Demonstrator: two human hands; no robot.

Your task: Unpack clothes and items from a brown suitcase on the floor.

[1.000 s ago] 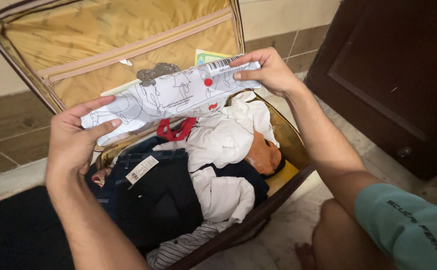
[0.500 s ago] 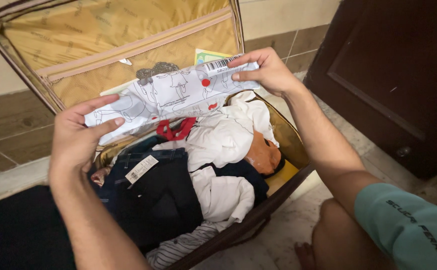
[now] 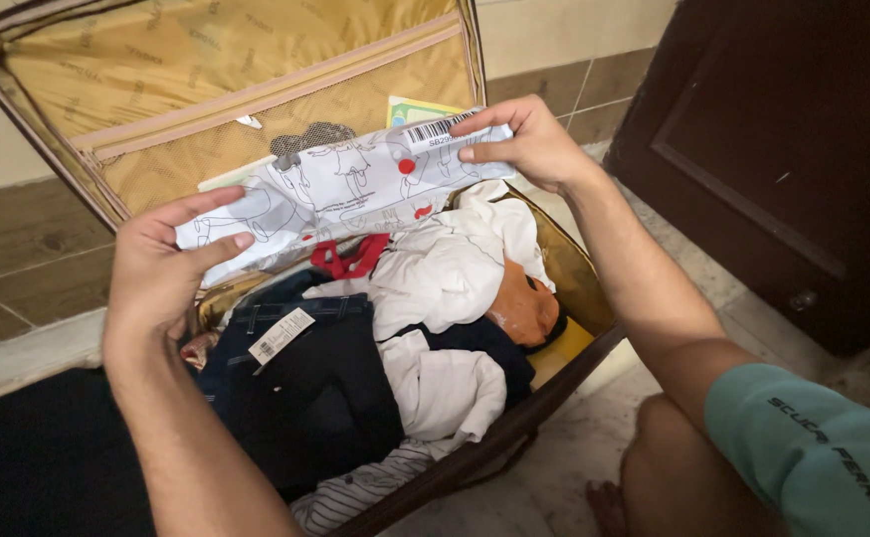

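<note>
Head view: my left hand (image 3: 156, 273) and right hand (image 3: 529, 144) each clench an end of a white packet (image 3: 340, 189) above the suitcase (image 3: 544, 398), over white shirts (image 3: 445, 278) and dark jeans (image 3: 305, 378).

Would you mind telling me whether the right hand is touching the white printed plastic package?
Touching: the head view shows the right hand pinching the white printed plastic package at its barcode end.
</note>
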